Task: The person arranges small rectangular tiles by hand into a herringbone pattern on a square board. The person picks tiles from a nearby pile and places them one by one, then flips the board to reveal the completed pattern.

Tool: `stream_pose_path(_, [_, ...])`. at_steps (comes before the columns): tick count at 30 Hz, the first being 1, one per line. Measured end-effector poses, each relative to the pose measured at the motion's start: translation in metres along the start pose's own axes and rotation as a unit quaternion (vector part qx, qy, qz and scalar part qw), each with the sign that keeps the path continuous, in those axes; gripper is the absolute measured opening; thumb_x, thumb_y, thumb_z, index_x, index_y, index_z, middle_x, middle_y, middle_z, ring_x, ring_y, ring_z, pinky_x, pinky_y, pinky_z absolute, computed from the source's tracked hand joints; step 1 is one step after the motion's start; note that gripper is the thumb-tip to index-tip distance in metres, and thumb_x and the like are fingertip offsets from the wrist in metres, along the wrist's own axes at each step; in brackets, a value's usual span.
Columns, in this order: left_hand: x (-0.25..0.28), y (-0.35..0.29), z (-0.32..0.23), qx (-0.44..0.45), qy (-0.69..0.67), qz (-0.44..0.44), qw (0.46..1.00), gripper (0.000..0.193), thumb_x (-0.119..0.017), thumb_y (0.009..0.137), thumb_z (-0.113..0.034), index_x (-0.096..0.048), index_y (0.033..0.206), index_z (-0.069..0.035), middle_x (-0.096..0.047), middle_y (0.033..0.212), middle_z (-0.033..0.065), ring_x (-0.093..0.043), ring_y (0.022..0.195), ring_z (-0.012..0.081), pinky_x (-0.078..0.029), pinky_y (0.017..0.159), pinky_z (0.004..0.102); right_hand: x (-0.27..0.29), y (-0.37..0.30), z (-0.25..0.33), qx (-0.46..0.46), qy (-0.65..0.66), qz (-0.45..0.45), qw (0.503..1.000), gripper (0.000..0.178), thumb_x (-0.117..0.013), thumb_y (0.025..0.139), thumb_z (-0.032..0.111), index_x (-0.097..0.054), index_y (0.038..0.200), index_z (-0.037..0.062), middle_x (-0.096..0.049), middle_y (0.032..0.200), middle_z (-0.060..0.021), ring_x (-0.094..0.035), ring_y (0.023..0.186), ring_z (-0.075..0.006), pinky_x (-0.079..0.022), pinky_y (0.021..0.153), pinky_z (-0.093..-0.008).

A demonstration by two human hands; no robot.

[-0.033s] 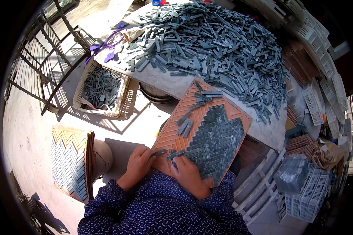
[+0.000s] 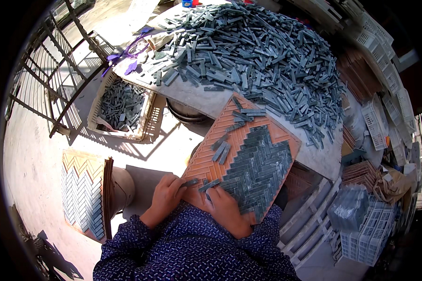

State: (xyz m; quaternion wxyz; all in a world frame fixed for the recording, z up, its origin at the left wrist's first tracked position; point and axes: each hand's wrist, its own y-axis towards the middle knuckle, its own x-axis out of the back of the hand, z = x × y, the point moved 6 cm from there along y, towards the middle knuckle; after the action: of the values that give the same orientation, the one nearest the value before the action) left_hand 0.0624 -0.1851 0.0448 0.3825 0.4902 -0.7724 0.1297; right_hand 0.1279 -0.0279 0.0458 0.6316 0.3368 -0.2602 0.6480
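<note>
An orange tray (image 2: 228,114) with grooves in a herringbone pattern lies tilted across my lap, its far end against the table. Dark grey-green stone strips (image 2: 258,168) fill much of its right side, set in a herringbone. At the tray's near left edge, my left hand (image 2: 166,195) pinches a short stone strip (image 2: 191,182). My right hand (image 2: 226,210) rests over the tray's lower part, its fingers closed on another stone strip (image 2: 209,186). Several loose strips (image 2: 221,152) lie on the unfilled grooves and near the tray's far corner.
A large heap of stone strips (image 2: 258,51) covers the table (image 2: 173,96) ahead. On the left are a crate (image 2: 147,114) of stone pieces and a second patterned tray (image 2: 82,194) beside a bucket (image 2: 123,187). White plastic crates (image 2: 363,236) stand at right.
</note>
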Motion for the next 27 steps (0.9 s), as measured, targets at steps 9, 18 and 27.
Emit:
stream_pose_path(9, [-0.003, 0.008, -0.002, -0.018, -0.008, -0.013, 1.000, 0.024, -0.068, 0.072, -0.005, -0.061, 0.095, -0.002, -0.057, 0.089, 0.0132, -0.056, 0.085, 0.0324, -0.048, 0.073, 0.0392, 0.008, 0.001, 0.004, 0.047, 0.017, -0.050, 0.998, 0.031, -0.071, 0.067, 0.004, -0.058, 0.096, 0.0029, -0.055, 0.089, -0.0117, -0.055, 0.087, -0.0306, -0.047, 0.076, -0.0396])
stream_pose_path(18, [-0.017, 0.017, 0.000, -0.032, -0.008, -0.010, 0.999, 0.025, -0.068, 0.071, -0.004, -0.061, 0.095, -0.003, -0.057, 0.089, 0.0120, -0.057, 0.085, 0.0306, -0.048, 0.073, 0.0385, 0.021, 0.011, -0.014, -0.019, 0.067, 0.016, 0.997, 0.022, -0.065, 0.074, 0.004, -0.060, 0.096, 0.0030, -0.055, 0.101, -0.0128, -0.054, 0.094, -0.0303, -0.047, 0.078, -0.0377])
stream_pose_path(27, [-0.014, 0.024, -0.008, -0.051, -0.017, 0.015, 0.998, 0.025, -0.066, 0.073, -0.004, -0.062, 0.098, -0.003, -0.059, 0.090, 0.0120, -0.059, 0.085, 0.0313, -0.049, 0.074, 0.0386, 0.022, 0.038, -0.020, 0.103, 0.008, 0.009, 0.995, 0.022, -0.064, 0.075, 0.000, -0.061, 0.097, 0.0004, -0.056, 0.100, -0.0144, -0.058, 0.091, -0.0290, -0.049, 0.078, -0.0357])
